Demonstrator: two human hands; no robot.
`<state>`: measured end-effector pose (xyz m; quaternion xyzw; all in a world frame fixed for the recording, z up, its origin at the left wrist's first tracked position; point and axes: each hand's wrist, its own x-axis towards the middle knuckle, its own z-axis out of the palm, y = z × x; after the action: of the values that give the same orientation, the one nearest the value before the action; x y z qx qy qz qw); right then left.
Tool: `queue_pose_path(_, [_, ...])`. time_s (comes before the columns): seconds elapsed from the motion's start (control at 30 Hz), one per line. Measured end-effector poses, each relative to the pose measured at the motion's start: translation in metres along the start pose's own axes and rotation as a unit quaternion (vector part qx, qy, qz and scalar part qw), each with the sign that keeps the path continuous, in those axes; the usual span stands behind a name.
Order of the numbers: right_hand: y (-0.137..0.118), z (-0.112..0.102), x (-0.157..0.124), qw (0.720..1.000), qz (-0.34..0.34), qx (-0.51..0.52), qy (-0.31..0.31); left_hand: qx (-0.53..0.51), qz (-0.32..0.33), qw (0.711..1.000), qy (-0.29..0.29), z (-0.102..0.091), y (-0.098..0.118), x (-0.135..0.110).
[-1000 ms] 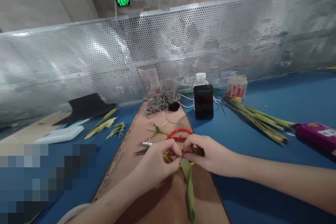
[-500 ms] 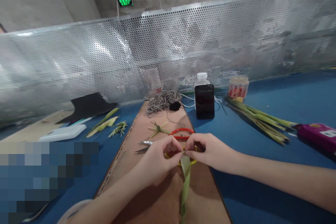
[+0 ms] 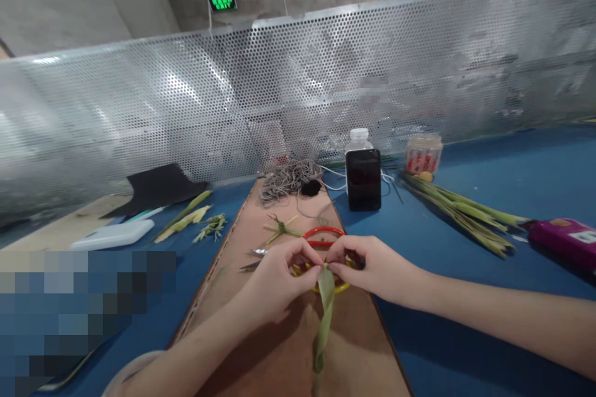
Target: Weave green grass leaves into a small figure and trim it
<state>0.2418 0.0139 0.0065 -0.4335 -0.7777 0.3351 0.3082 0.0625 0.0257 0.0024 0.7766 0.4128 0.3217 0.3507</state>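
Observation:
Between my two hands hangs a twisted pale green leaf strip (image 3: 326,301), its upper end pinched and its lower part trailing down over the brown board (image 3: 261,347). My left hand (image 3: 291,273) is closed with thumb and forefinger on the strip's tip. From the other side my right hand (image 3: 356,263) pinches the same end, its fingers curled. The fingertips nearly touch and cover the very tip. Behind them lie scissors with a red and yellow handle (image 3: 326,234), partly hidden by my hands, blades pointing left. A small knotted green leaf piece (image 3: 280,228) rests beyond the scissors.
Grey cord (image 3: 291,180) is heaped at the board's far end. A black phone (image 3: 364,180) leans on a white-capped bottle (image 3: 359,136). Leaf stalks (image 3: 459,211), a jar (image 3: 423,154) and a purple package (image 3: 563,239) are right; leaf scraps (image 3: 184,223) and a white phone-like object (image 3: 113,234) left.
The hanging part of the leaf strip has swung slightly left and turned. Both hands keep their pinch at its upper end, shifting only a little.

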Motion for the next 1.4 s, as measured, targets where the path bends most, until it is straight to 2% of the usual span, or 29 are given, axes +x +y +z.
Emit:
queue_pose_path(0.17, [0.0005,0.0014,-0.0002,0.999,-0.026,-0.038,0.020,-0.066,-0.012,0.998,-0.021,0.0002,0.0017,0.0006])
queue_pose_path(0.33, [0.0017,0.0044,-0.0018,0.993,-0.060,-0.089,0.057,-0.129,-0.064,0.988,-0.046,-0.0015,0.0026,0.0010])
queue_pose_path(0.7, [0.0047,0.0024,-0.0020,0.990,-0.092,-0.104,0.038,-0.160,-0.077,0.983,-0.048,0.0013,0.0023,0.0017])
queue_pose_path(1.0, [0.0032,0.0019,-0.0006,0.997,-0.054,-0.058,0.020,-0.153,-0.067,0.985,-0.038,0.0027,-0.0007,0.0027])
queue_pose_path(1.17, [0.0051,0.0012,0.0014,1.000,0.005,-0.010,-0.009,-0.106,-0.026,0.993,-0.041,0.0058,-0.0053,0.0002])
queue_pose_path(1.3, [0.0049,-0.0011,0.0017,0.999,0.025,0.029,-0.022,0.008,0.056,0.998,-0.001,0.0056,-0.0018,-0.0033])
queue_pose_path(1.4, [0.0034,-0.0031,0.0014,0.997,0.031,0.050,-0.046,0.048,0.116,0.992,0.028,0.0047,0.0012,-0.0052])
